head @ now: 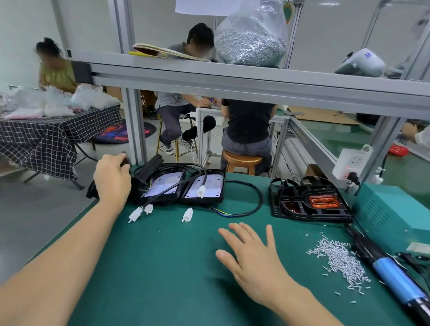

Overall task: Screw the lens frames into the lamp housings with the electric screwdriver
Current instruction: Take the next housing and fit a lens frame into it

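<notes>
The left hand point(112, 177) reached to the far left corner of the green worktop point(156, 270), and its fingers were curled over a black lamp housing point(145, 175) there, so the grip was closed on that part. The right hand point(252, 256) hovered over the middle of the worktop with the fingers spread and straight, holding nothing. Just beside the held part lay two more lamp housings point(183, 188) at the far edge, with black cables point(246, 210) and white connectors point(187, 215) around them. A stack of black lens frames point(310, 202) with orange lenses stood further along the far edge, toward the right. A heap of small screws point(339, 261) lay near the right edge, and the blue electric screwdriver point(397, 279) lay just beside it. A teal box point(400, 210) stood in the far right corner.
</notes>
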The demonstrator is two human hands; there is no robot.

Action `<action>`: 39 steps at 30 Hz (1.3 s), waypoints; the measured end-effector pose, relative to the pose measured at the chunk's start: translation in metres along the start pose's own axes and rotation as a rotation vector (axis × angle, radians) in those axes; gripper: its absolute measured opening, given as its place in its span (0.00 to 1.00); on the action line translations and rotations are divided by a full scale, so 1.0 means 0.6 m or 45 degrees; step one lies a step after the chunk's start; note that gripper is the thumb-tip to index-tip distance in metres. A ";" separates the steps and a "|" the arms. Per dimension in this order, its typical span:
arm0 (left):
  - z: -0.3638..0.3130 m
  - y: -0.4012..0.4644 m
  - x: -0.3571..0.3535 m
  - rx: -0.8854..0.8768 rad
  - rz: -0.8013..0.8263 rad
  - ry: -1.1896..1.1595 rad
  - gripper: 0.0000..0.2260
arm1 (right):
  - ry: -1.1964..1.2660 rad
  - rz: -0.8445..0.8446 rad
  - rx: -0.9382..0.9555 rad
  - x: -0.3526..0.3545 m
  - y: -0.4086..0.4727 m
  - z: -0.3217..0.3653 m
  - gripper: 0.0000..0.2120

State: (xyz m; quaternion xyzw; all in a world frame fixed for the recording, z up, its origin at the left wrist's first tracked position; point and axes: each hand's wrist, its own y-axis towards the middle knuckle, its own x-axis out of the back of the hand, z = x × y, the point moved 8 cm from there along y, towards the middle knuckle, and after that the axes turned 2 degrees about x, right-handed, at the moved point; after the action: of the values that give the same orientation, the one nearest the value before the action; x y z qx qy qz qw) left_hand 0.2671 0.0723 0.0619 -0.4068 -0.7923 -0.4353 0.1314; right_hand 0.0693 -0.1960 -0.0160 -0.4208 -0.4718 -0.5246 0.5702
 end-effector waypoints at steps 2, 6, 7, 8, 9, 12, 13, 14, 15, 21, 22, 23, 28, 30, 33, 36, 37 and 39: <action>-0.037 -0.016 0.026 -0.199 -0.119 -0.106 0.13 | 0.111 -0.018 0.027 0.009 0.012 0.014 0.26; -0.144 -0.099 0.092 -0.692 -0.295 -0.210 0.13 | 0.776 -0.020 0.008 0.041 0.027 0.036 0.27; -0.167 -0.128 0.099 -0.785 -0.280 -0.234 0.13 | 0.984 -0.034 -0.015 0.052 0.043 0.043 0.28; -0.189 -0.160 0.105 -0.862 -0.247 -0.265 0.12 | 1.180 -0.063 -0.049 0.063 0.058 0.047 0.28; -0.210 -0.195 0.107 -0.934 -0.196 -0.302 0.10 | 1.364 -0.099 -0.081 0.074 0.067 0.052 0.25; -0.261 -0.301 0.103 -1.116 -0.009 -0.426 0.14 | 1.787 -0.046 -0.079 0.074 0.068 0.057 0.17; -0.273 -0.329 0.098 -1.155 0.033 -0.444 0.15 | 1.954 -0.042 -0.111 0.072 0.065 0.055 0.18; -0.283 -0.352 0.092 -1.178 0.066 -0.448 0.14 | 2.054 -0.084 -0.138 0.068 0.055 0.041 0.16; -0.292 -0.371 0.087 -1.188 0.097 -0.443 0.13 | 2.061 -0.162 -0.168 0.066 0.040 0.019 0.13; -0.285 -0.388 0.105 -1.083 0.154 -0.634 0.12 | 2.049 -0.296 -0.363 0.036 -0.019 -0.085 0.12; -0.263 -0.365 0.110 -0.911 0.128 -0.683 0.14 | 2.073 -0.306 -0.407 0.032 -0.032 -0.103 0.13; -0.237 -0.339 0.107 -0.736 0.129 -0.677 0.18 | 2.092 -0.313 -0.444 0.031 -0.043 -0.119 0.13; -0.167 -0.284 0.010 -0.475 0.541 0.005 0.33 | 2.106 -0.225 -0.497 0.018 -0.082 -0.157 0.13; -0.165 -0.282 -0.018 -0.506 0.640 0.075 0.28 | 2.068 -0.148 -0.494 0.005 -0.092 -0.153 0.13; -0.159 -0.295 -0.051 -0.169 0.896 -0.205 0.15 | 2.037 -0.116 -0.480 -0.016 -0.105 -0.139 0.13; -0.159 -0.354 -0.079 0.645 1.279 -1.002 0.06 | 1.861 -0.177 -0.444 -0.025 -0.115 -0.133 0.14; -0.167 -0.375 -0.087 0.791 1.401 -1.171 0.11 | 1.780 -0.189 -0.426 -0.027 -0.117 -0.129 0.14; -0.171 -0.399 -0.098 0.935 1.481 -1.296 0.25 | 1.638 -0.187 -0.400 -0.029 -0.121 -0.111 0.16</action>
State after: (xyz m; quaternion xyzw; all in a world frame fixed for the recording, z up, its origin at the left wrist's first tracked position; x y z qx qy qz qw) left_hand 0.1079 -0.1100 -0.0505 -0.8263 -0.5108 0.2214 0.0853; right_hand 0.0032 -0.2642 -0.0472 -0.0687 0.0170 -0.7711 0.6328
